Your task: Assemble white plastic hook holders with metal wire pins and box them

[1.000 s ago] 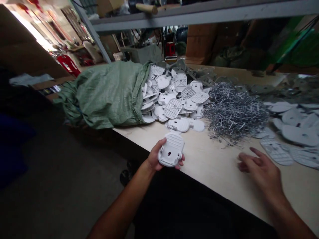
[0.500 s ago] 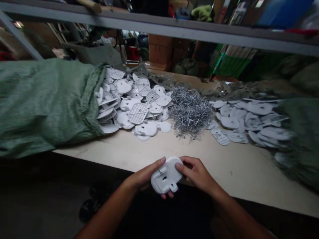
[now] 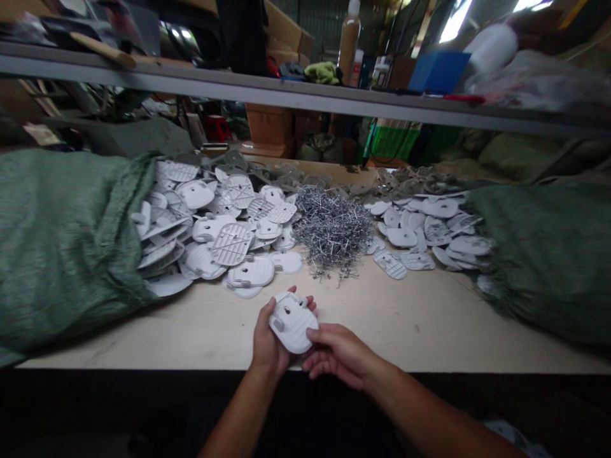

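A white oval plastic plate (image 3: 294,326), ribbed and with a small hole and two raised lugs, lies in my left hand (image 3: 270,340). My left thumb presses one edge of it and the fingertips show beyond its far side. With thumb and fingers my right hand (image 3: 340,353) pinches the plate's lower right edge. Whether a second piece lies under the plate cannot be made out. Just beyond my hands is a heap of thin metal pins (image 3: 334,229). Similar white plates (image 3: 233,243) are piled to its left, and more white plates (image 3: 401,236) to its right.
A green woven sack (image 3: 71,248) spills plates on the left; another green sack (image 3: 544,254) stands on the right. Grey-brown pieces (image 3: 405,180) line the back of the pale tabletop (image 3: 372,324). A shelf edge (image 3: 305,100) with a bottle (image 3: 349,41) and blue bin (image 3: 438,71) runs across above.
The plate has been turned, so its hole and lugs now face away from me. My right hand has shifted to its near right edge. The view has tilted up and turned right.
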Action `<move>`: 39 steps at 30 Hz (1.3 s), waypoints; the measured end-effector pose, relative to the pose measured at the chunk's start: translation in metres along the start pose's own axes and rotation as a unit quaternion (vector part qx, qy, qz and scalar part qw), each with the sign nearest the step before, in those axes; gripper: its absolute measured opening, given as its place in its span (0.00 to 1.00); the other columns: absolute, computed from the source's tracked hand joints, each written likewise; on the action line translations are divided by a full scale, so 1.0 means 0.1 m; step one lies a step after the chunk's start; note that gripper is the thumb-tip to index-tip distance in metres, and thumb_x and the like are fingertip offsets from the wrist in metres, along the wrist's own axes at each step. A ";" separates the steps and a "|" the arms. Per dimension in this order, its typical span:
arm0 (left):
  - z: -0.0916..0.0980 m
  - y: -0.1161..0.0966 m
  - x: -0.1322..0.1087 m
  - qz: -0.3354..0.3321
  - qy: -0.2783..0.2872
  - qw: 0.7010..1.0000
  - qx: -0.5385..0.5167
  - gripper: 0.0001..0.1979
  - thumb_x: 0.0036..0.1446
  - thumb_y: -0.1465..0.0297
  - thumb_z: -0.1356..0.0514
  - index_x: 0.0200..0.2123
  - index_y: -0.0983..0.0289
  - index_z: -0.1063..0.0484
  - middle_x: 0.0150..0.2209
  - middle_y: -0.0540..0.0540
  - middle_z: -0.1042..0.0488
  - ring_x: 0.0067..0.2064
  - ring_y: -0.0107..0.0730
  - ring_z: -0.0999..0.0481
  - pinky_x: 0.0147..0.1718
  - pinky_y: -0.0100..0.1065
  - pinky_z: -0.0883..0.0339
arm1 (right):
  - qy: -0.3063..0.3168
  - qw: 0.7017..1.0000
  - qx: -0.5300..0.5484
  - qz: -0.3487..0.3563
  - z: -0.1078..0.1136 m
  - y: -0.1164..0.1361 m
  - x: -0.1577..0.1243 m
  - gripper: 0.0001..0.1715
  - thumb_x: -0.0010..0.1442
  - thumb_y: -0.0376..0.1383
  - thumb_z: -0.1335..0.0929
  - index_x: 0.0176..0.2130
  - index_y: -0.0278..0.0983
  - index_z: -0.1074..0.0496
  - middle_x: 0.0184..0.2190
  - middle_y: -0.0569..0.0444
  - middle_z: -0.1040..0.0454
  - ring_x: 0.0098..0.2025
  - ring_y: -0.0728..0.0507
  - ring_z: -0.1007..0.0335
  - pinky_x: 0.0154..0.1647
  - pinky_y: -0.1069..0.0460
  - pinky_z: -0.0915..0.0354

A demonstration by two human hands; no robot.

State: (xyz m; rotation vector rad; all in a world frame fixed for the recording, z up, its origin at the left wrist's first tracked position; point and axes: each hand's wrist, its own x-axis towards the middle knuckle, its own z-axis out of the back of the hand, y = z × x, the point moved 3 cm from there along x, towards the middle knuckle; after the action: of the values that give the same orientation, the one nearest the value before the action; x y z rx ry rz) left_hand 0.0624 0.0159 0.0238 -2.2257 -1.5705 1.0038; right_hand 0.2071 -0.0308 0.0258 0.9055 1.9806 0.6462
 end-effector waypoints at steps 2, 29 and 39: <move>0.02 -0.02 -0.01 0.005 -0.027 0.999 -0.024 0.28 0.62 0.53 0.37 0.58 0.66 0.22 0.45 0.66 0.15 0.48 0.55 0.13 0.52 0.56 0.19 | -0.072 0.977 -0.175 0.097 0.23 0.21 -0.05 0.28 0.61 0.54 0.23 0.47 0.34 0.21 0.34 0.48 0.18 0.31 0.44 0.22 0.30 0.51 0.28; 0.08 0.05 -0.08 0.012 0.072 0.994 0.084 0.32 0.64 0.49 0.42 0.58 0.68 0.26 0.41 0.65 0.18 0.50 0.61 0.17 0.57 0.66 0.27 | -0.338 0.913 -0.161 0.162 1.87 0.97 -0.47 0.20 0.49 0.44 0.21 0.39 0.35 0.17 0.39 0.45 0.16 0.37 0.40 0.21 0.39 0.47 0.23; 0.04 0.09 -0.11 -0.020 0.075 0.995 0.063 0.33 0.64 0.50 0.38 0.61 0.70 0.28 0.41 0.65 0.17 0.43 0.53 0.14 0.48 0.55 0.20 | -0.425 0.655 -0.609 0.141 1.62 1.10 -0.76 0.60 0.57 0.64 0.25 0.74 0.34 0.34 0.53 0.37 0.17 0.48 0.30 0.17 0.52 0.38 0.24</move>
State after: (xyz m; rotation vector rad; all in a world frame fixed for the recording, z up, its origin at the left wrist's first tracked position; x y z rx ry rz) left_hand 0.0639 0.0018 0.0201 -2.1232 -1.4407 0.8774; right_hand 0.4133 -0.0075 0.0573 0.4326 0.2796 1.1942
